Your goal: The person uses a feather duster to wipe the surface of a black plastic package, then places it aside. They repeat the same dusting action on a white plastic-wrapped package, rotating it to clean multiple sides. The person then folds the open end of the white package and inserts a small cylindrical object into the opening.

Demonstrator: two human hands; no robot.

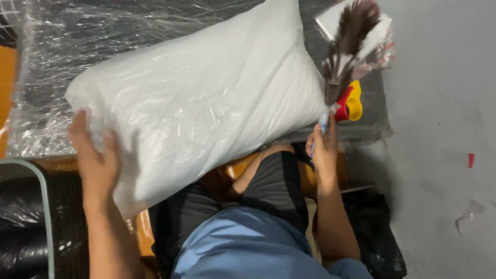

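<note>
Glossy, crinkled clear plastic wraps the soft white pillow (201, 98); the floor (444, 103) looks matt grey concrete

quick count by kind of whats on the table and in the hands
Pillows: 1, the white pillow under the left hand
Feather dusters: 1, the brown duster
Tape dispensers: 1, the red and yellow dispenser
Pens: 1, the blue pen in the right hand
Total: 4
</note>
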